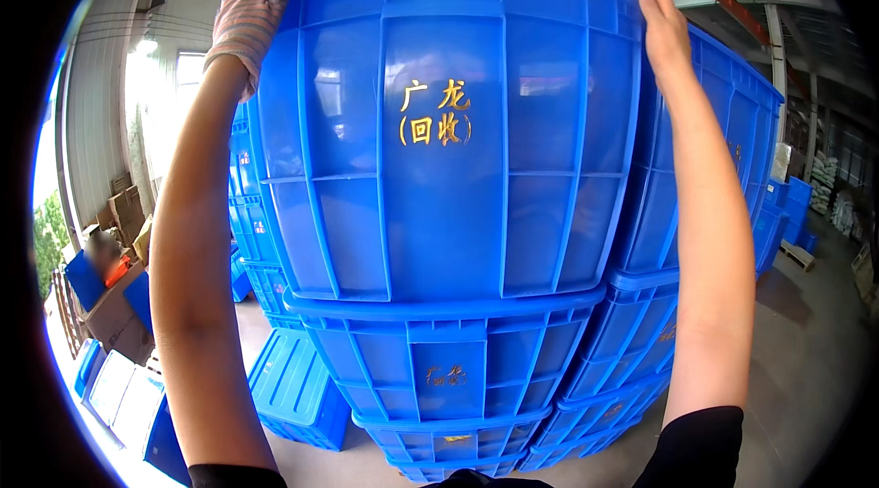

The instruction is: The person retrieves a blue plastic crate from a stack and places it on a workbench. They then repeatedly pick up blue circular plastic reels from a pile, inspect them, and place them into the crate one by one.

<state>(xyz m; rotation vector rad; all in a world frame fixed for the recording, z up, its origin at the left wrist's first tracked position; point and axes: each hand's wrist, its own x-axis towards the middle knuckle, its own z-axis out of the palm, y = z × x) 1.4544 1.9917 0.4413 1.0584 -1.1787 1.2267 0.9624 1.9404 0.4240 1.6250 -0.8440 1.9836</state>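
Your left hand [249, 19], right hand [667, 35]: fingers grip top bin [444, 222] | could slide off front edge of low bin [366, 355] if you pull crooked

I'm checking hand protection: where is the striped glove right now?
In the head view, the striped glove is at the upper left, worn on the left hand, at the upper left corner of the central top blue crate.

See a lower crate [449, 369] directly under the top crate [444, 213], a side stack [625, 332] just right of it, a box [298, 383] low to its left, a rear stack [261, 236] behind its left side.
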